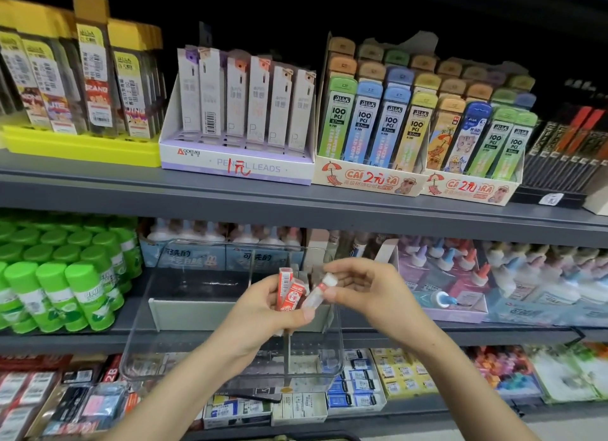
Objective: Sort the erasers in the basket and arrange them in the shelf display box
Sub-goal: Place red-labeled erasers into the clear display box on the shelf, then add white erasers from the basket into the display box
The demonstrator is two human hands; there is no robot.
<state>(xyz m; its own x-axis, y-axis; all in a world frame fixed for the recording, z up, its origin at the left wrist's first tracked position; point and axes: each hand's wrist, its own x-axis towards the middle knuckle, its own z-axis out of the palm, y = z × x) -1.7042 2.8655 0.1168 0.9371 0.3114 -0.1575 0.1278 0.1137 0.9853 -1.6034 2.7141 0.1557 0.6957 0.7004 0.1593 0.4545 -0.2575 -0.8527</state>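
Stationery shelves (296, 200) were seen behind the hands. Red erasers (289, 292) were gripped by the left hand (260, 312), another eraser (320, 289) pinched by the right hand (371, 292).

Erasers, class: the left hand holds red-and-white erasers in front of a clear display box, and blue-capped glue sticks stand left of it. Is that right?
Not quite: the head view shows the glue sticks green-capped, not blue-capped. The rest stands: the left hand holds red-and-white erasers in front of the clear display box.
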